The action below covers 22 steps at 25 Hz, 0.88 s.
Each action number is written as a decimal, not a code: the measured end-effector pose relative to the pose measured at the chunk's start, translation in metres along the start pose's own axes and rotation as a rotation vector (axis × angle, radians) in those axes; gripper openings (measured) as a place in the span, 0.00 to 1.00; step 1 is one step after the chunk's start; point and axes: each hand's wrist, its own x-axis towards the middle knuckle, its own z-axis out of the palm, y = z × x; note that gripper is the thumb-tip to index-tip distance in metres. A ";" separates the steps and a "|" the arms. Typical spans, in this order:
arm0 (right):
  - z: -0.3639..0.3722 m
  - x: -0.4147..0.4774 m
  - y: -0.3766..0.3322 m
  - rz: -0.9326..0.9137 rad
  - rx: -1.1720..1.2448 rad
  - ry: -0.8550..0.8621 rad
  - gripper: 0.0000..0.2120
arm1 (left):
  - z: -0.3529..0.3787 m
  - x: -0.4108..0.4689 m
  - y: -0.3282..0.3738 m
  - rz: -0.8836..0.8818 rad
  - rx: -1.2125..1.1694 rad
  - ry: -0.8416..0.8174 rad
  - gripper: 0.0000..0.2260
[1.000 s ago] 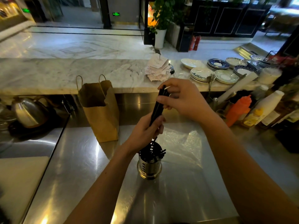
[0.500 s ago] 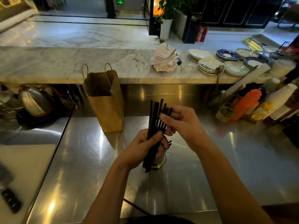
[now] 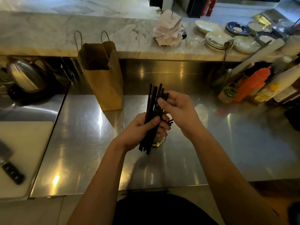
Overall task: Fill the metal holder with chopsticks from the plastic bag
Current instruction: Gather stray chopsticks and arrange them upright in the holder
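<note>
- Head view, risk: chopsticks (image 3: pixel 152 101) sit fanned, with uneven far ends; a loose stick could slip out and scatter on the steel counter (image 3: pixel 227 143), or miss the metal holder (image 3: pixel 159 141), which is mostly hidden under the hands at centre.
- Left hand (image 3: pixel 142 129): fingers and thumb wrapped round the bundle's middle, bundle tilted over the holder.
- Right hand (image 3: pixel 177 109): fingertips pinch the far ends.
- Plastic bag: cannot make it out.
</note>
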 end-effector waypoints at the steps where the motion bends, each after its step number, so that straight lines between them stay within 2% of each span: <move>1: 0.004 -0.003 0.004 0.030 0.033 -0.021 0.08 | 0.000 -0.005 -0.004 -0.010 -0.007 -0.005 0.11; 5: 0.014 -0.005 0.008 0.090 0.123 -0.070 0.10 | 0.001 -0.013 -0.009 -0.014 0.031 0.005 0.11; 11: 0.018 -0.007 0.014 0.081 0.116 -0.109 0.09 | 0.000 -0.026 -0.017 -0.039 -0.097 0.015 0.11; 22: 0.009 -0.020 0.014 0.032 0.098 -0.014 0.09 | -0.001 -0.034 -0.028 -0.035 -0.118 -0.063 0.12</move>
